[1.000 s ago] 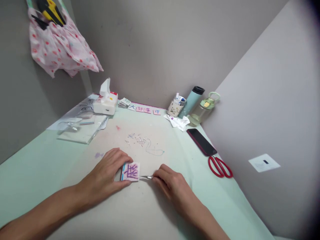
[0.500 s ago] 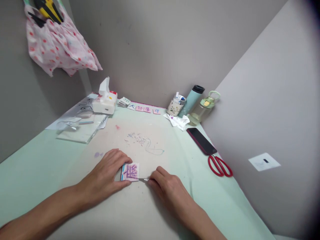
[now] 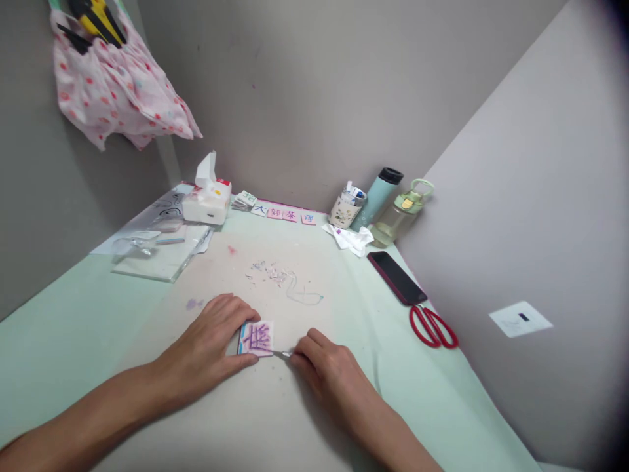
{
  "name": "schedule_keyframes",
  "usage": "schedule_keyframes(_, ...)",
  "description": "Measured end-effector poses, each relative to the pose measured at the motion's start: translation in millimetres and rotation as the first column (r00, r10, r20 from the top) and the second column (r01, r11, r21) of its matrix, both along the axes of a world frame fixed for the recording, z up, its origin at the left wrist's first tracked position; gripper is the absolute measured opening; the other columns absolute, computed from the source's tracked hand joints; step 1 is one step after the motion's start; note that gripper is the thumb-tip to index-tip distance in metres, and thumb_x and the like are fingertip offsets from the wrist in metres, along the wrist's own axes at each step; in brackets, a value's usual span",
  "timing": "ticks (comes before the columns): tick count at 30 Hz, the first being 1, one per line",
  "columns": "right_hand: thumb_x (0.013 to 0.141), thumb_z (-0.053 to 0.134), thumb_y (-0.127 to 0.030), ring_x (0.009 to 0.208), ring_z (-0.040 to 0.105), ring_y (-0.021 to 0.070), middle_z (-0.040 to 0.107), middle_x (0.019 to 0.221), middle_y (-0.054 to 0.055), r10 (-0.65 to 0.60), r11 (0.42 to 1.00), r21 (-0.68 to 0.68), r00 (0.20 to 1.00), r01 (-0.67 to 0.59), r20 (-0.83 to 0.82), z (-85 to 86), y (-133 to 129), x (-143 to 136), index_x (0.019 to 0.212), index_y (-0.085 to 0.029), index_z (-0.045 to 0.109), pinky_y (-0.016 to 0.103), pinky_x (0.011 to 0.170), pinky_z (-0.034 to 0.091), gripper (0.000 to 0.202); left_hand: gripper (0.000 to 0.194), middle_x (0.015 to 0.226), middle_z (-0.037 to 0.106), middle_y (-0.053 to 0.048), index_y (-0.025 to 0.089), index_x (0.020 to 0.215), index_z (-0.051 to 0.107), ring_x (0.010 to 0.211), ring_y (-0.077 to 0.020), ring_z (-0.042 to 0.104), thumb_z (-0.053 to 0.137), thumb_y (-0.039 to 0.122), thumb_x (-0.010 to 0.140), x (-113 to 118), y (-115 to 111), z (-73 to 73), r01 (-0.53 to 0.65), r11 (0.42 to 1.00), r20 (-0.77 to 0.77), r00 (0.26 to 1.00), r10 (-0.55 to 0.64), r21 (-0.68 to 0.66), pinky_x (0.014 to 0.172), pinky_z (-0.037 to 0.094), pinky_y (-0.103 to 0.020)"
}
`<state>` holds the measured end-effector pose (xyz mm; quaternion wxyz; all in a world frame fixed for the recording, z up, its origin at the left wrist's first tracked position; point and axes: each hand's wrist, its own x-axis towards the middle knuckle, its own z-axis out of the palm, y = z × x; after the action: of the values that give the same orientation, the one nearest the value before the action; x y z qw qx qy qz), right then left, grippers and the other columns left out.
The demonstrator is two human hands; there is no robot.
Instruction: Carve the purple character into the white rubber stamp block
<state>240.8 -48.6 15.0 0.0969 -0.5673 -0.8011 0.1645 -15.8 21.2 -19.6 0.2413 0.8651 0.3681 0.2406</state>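
**Knife tip at the edge of a purple-marked block**

From where I stand, the left hand [image 3: 213,334] has a small white block [image 3: 258,338] pinched between thumb and fingers, flat on the pale mat [image 3: 221,413]. The right hand [image 3: 334,370], to its right, keeps a narrow grip on a slim craft knife [image 3: 282,354], the blade's tip at the block's near right corner.

The purple character is drawn across the block's face, so the marking looks done. The cutting seems partway: a scatter of shavings [image 3: 276,274] lies on the far side of the hands, though whether they came from this block I can't tell, nor how many strokes remain uncut.

Along the far edge, a row of character cards [image 3: 289,216] sits beside a small stack [image 3: 244,200]. Red-handled scissors [image 3: 433,326] lie to the right, by a phone [image 3: 397,278].
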Motion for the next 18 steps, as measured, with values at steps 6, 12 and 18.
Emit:
schedule_keyframes(6,0.104,0.062,-0.014,0.063,0.065,0.0148,0.066,0.088,0.000,0.003,0.997,0.074,1.000,-0.004,0.020,-3.3,-1,-2,0.090,-0.018,0.065,0.028,0.058,0.037,0.015,0.033,0.115,0.064,-0.001,0.028,0.120,0.059,0.113,-0.0279,0.054,0.074,0.025,0.091,1,0,0.5,0.003,1.000,0.005,1.000,-0.003,-0.004,0.098,0.043,-0.041)
schedule_keyframes(12,0.102,0.065,-0.013,0.060,0.064,0.0145,0.067,0.088,0.001,-0.002,0.987,0.163,0.998,-0.009,0.063,-8.5,-2,-4,0.090,-0.018,0.066,0.028,0.054,0.033,0.012,0.031,0.113,0.063,-0.001,0.027,0.118,0.060,0.111,-0.0278,0.053,0.075,0.025,0.091,1,1,1.3,0.003,1.000,0.014,1.000,-0.003,-0.022,0.096,0.043,-0.040)
schedule_keyframes(18,0.100,0.066,-0.013,0.056,0.061,0.0143,0.066,0.088,0.000,0.021,0.967,0.249,0.993,-0.050,0.117,-17.0,-3,-4,0.090,-0.019,0.063,0.029,0.050,0.026,0.012,0.029,0.112,0.064,-0.002,0.027,0.117,0.061,0.110,-0.0280,0.055,0.074,0.027,0.091,1,1,-0.4,-0.003,1.000,0.020,1.000,0.003,-0.012,0.095,0.044,-0.040)
